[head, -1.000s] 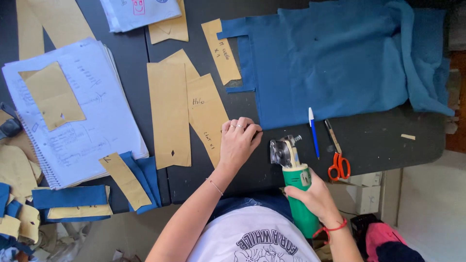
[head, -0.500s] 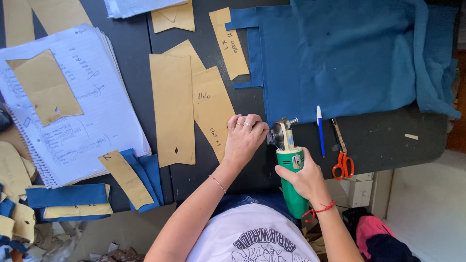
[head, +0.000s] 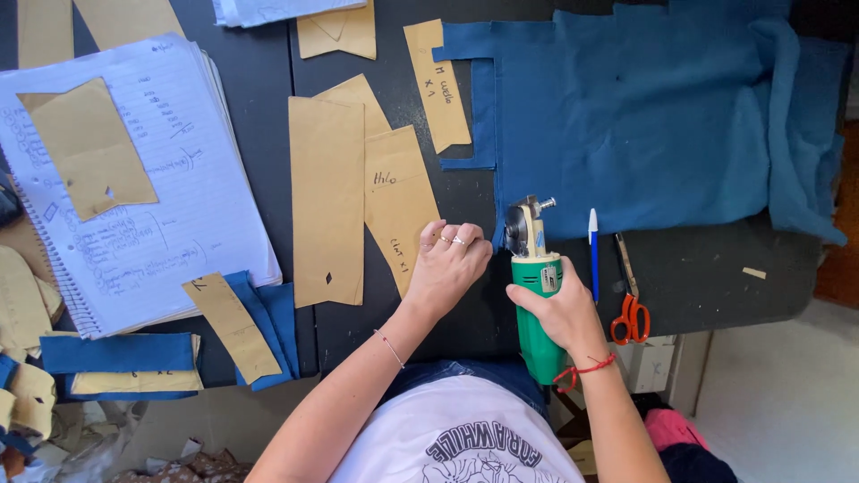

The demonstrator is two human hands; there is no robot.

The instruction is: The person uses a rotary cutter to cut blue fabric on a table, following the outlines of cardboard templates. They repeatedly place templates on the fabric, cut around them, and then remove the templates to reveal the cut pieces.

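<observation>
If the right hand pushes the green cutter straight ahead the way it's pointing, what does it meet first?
Most likely the blue fabric: the right hand aims the green cutter up the table, its blade head right at the cloth's near edge. Whether it touches yet is unclear.

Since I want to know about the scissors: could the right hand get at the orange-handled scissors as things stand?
Probably not at once: the right hand grips the green rotary cutter. The orange-handled scissors lie close by on the dark table, past the blue pen, with nothing over them.

Dark worktable (head: 716,268) under even light, pale floor (head: 787,394) at right.
</observation>
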